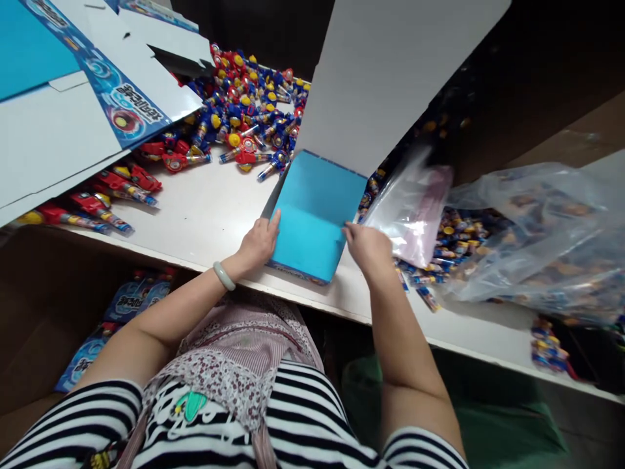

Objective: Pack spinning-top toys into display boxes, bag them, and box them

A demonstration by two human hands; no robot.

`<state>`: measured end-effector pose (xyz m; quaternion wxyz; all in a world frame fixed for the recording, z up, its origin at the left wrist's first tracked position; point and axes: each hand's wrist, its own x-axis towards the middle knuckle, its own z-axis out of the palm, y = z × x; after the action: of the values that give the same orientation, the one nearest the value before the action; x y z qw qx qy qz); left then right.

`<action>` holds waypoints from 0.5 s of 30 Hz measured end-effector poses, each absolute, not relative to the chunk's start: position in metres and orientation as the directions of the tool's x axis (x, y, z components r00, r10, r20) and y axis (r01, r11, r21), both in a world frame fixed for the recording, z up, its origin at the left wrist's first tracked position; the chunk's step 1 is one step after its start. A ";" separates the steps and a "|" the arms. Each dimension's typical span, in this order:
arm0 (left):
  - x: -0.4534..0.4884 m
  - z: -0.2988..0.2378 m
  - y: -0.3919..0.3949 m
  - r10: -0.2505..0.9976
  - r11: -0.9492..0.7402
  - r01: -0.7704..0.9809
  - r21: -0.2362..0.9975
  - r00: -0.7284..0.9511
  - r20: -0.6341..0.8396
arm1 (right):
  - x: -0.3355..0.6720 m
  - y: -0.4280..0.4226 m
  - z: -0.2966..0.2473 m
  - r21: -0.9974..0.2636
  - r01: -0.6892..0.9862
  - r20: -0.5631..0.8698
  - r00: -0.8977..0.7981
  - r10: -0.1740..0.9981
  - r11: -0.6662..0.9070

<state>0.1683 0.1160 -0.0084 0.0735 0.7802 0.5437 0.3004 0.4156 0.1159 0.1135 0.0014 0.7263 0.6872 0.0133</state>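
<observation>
A blue cardboard box (312,215) stands at the near edge of the white table (205,215), with a tall white flap (385,71) raised behind it. My left hand (258,242) presses against the box's left side, thumb on the blue panel, fingers curled round the edge. My right hand (367,245) grips the box's right edge with closed fingers. A pale bangle (223,275) sits on my left wrist.
A heap of red, blue and yellow toys (244,111) covers the far table. Flat printed cartons (73,98) lie at the upper left. Clear plastic bags (532,228) holding more toys spread on the right. A brown carton (53,319) with packed blue boxes stands lower left.
</observation>
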 end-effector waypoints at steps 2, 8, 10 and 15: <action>0.167 -0.014 0.116 0.851 -0.432 0.840 0.328 0.260 0.457 | 0.412 0.140 0.129 0.006 0.997 0.248 -0.079 0.965 0.080; 0.165 -0.027 0.115 0.735 -0.547 0.737 0.398 0.195 0.649 | 0.407 0.219 0.134 -0.092 0.901 0.318 -0.376 0.870 0.423; 0.165 -0.030 0.115 0.735 -0.550 0.718 0.426 0.174 0.655 | 0.407 0.232 0.129 -0.156 0.891 0.226 -0.388 0.894 0.426; 0.165 -0.032 0.112 0.781 -0.489 0.794 0.360 0.216 0.585 | 0.400 0.246 0.111 -0.009 0.935 -0.178 -0.350 0.920 0.354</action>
<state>0.1652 0.1122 -0.0323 -0.0087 0.7796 0.5053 0.3699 0.3997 0.2456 0.1111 0.0711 0.5657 0.8198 -0.0543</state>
